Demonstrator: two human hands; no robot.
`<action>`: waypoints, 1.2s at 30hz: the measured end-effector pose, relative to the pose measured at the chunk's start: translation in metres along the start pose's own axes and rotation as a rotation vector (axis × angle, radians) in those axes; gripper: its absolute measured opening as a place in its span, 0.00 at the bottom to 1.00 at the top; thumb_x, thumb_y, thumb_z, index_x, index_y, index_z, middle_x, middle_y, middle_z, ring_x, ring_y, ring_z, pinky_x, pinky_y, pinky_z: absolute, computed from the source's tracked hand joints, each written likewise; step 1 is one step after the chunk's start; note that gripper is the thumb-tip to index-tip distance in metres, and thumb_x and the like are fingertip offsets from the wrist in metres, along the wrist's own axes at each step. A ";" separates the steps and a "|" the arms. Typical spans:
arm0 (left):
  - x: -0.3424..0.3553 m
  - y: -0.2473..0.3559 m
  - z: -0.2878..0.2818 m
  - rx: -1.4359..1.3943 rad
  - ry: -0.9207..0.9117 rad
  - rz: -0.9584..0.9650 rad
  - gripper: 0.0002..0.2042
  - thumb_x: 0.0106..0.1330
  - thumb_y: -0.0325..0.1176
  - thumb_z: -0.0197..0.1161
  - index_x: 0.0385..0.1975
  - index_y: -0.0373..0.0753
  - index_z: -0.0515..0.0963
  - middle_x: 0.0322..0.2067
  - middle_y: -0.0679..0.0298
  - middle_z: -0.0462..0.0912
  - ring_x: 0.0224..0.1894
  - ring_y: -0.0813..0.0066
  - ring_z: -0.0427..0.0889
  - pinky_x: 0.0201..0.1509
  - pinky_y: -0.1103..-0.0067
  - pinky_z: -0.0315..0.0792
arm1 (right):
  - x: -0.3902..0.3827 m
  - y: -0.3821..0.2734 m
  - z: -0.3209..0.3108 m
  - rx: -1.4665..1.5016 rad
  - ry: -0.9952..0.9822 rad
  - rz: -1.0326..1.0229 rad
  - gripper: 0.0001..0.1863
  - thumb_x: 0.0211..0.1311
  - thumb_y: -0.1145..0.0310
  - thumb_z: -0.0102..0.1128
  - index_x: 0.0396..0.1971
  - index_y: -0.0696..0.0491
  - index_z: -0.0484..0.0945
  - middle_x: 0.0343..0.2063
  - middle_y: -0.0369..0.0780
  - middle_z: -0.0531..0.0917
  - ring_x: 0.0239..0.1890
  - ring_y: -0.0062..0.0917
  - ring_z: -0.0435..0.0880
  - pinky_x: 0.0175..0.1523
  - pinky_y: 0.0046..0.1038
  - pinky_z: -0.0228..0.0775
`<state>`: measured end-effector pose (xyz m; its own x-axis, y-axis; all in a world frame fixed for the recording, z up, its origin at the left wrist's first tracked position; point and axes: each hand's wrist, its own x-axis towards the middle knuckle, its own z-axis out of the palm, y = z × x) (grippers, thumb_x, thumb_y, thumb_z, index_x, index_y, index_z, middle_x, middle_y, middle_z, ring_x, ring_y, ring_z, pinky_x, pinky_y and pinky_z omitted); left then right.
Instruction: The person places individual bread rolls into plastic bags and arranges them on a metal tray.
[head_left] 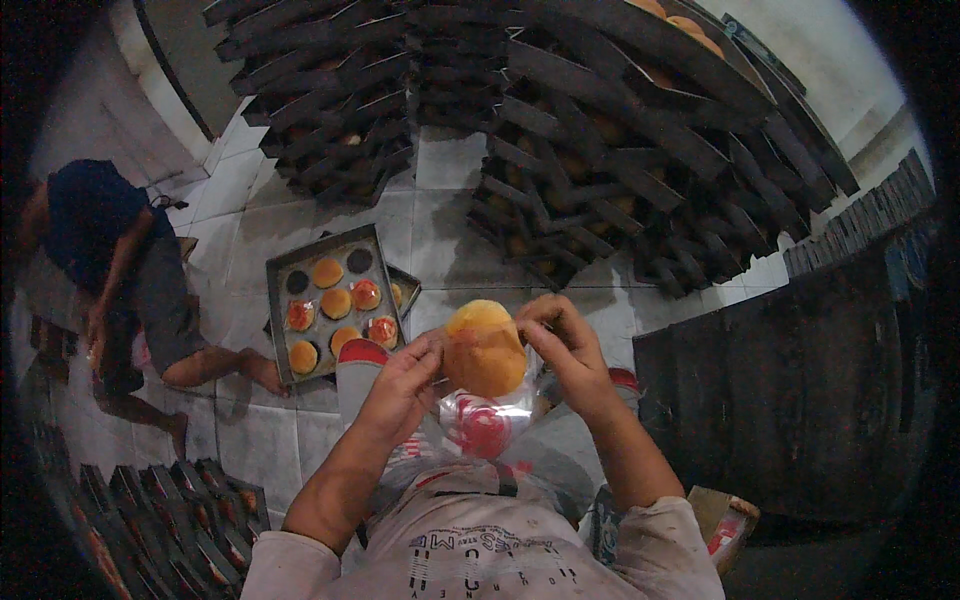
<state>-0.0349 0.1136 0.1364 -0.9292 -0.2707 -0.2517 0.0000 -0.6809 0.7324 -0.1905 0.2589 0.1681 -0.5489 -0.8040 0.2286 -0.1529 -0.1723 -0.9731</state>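
Item: pale shirt point(610, 555), front; dark printed lettering point(472, 556) in rows (mixed sizes, some characters inverted).
Item: clear plastic packaging point(512, 412), lap; red print point(484, 428), too blurred to read.
Other legible markings: none.

The floor point(235, 260) is made of big, pale grey square tiles with thin lines between them. A pale wall point(110, 135) is at the top left, and another wall point(845, 45) is at the top right. Tall piles of dark trays point(640, 140) stand on the floor at the back. The room is dim, and the corners look very dark.
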 end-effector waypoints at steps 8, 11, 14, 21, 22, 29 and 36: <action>0.003 -0.003 -0.011 -0.091 0.049 -0.011 0.20 0.68 0.35 0.47 0.57 0.32 0.62 0.50 0.58 0.72 0.52 0.69 0.72 0.58 0.73 0.65 | -0.004 0.002 0.004 0.032 -0.024 0.018 0.06 0.62 0.72 0.50 0.34 0.59 0.71 0.37 0.40 0.74 0.40 0.22 0.73 0.46 0.24 0.66; 0.006 0.004 0.000 -0.048 0.003 0.031 0.20 0.68 0.35 0.47 0.57 0.31 0.62 0.51 0.58 0.72 0.53 0.69 0.72 0.58 0.73 0.64 | -0.004 -0.002 0.000 0.126 -0.067 0.165 0.06 0.62 0.71 0.50 0.33 0.58 0.72 0.36 0.40 0.75 0.41 0.23 0.73 0.46 0.24 0.66; 0.006 0.014 0.002 0.104 -0.025 0.088 0.19 0.67 0.34 0.48 0.55 0.31 0.65 0.51 0.58 0.72 0.54 0.69 0.71 0.58 0.74 0.64 | -0.002 -0.003 -0.006 0.005 -0.078 0.153 0.05 0.59 0.70 0.52 0.31 0.57 0.72 0.34 0.41 0.75 0.41 0.27 0.72 0.47 0.26 0.64; 0.006 0.024 -0.001 0.548 0.009 0.316 0.14 0.64 0.34 0.53 0.45 0.35 0.76 0.56 0.57 0.69 0.62 0.64 0.62 0.65 0.71 0.53 | 0.010 -0.018 -0.012 -0.329 -0.111 -0.190 0.04 0.51 0.74 0.58 0.27 0.57 0.75 0.38 0.41 0.74 0.45 0.29 0.72 0.52 0.29 0.61; 0.006 0.027 0.003 0.612 0.030 0.349 0.13 0.63 0.33 0.53 0.44 0.36 0.77 0.56 0.58 0.69 0.63 0.63 0.60 0.65 0.70 0.51 | 0.011 -0.019 -0.013 -0.329 -0.049 -0.216 0.04 0.51 0.74 0.59 0.27 0.57 0.75 0.39 0.42 0.74 0.46 0.29 0.72 0.52 0.29 0.61; 0.005 0.033 0.005 1.090 0.123 0.530 0.11 0.62 0.30 0.54 0.42 0.40 0.79 0.56 0.58 0.70 0.62 0.63 0.60 0.64 0.69 0.52 | 0.015 -0.014 -0.018 -0.432 -0.075 -0.107 0.03 0.52 0.74 0.59 0.27 0.57 0.75 0.40 0.40 0.72 0.45 0.26 0.72 0.52 0.26 0.61; -0.006 0.016 -0.009 0.406 0.198 0.341 0.12 0.66 0.31 0.51 0.43 0.32 0.76 0.43 0.59 0.79 0.47 0.71 0.76 0.56 0.78 0.64 | 0.000 0.017 -0.029 0.000 -0.068 0.223 0.05 0.57 0.70 0.58 0.27 0.57 0.75 0.37 0.37 0.74 0.43 0.21 0.72 0.50 0.23 0.62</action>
<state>-0.0263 0.0979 0.1441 -0.8146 -0.5784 -0.0436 0.1093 -0.2268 0.9678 -0.2173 0.2727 0.1529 -0.5122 -0.8589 0.0056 -0.0345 0.0141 -0.9993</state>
